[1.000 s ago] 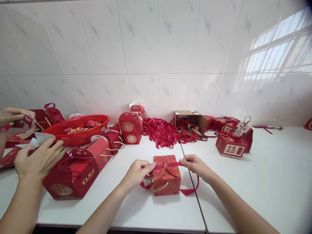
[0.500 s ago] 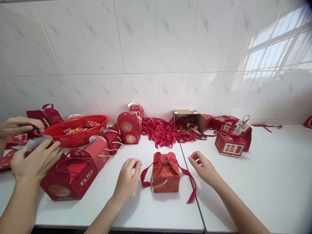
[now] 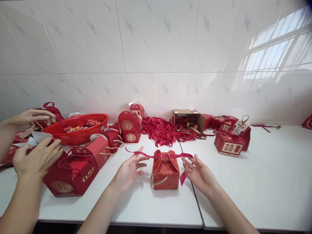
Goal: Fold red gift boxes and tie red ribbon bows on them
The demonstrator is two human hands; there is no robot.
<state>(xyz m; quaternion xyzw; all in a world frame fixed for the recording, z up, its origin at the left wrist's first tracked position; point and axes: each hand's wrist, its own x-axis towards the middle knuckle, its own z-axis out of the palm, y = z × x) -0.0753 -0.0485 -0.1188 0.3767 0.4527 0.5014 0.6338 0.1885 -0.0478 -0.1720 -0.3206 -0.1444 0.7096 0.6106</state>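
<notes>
A small red gift box [image 3: 166, 180] with a gold cord handle stands on the table in front of me. A dark red ribbon [image 3: 168, 155] runs through its top flaps, and both tails are lifted out to the sides. To the left of the box, my left hand [image 3: 128, 172] is open with its fingers spread, and the left tail lies across the fingers. My right hand [image 3: 201, 175], on the other side, is also open. The right tail passes over its fingers, and its end hangs below them.
A co-worker's hands [image 3: 36, 156] are at the left, by a red basket [image 3: 75, 138] of sweets. Larger red boxes [image 3: 70, 180] stand near them. A ribbon heap [image 3: 159, 131] and a cardboard box [image 3: 201, 122] are at the wall. More red boxes [image 3: 229, 144] sit right.
Both my hands have come to the ribbon and turned, fingers spreading. The tails, which drooped beside the box, are now raised and stretched sideways. The co-worker's far hand has moved right towards the basket.
</notes>
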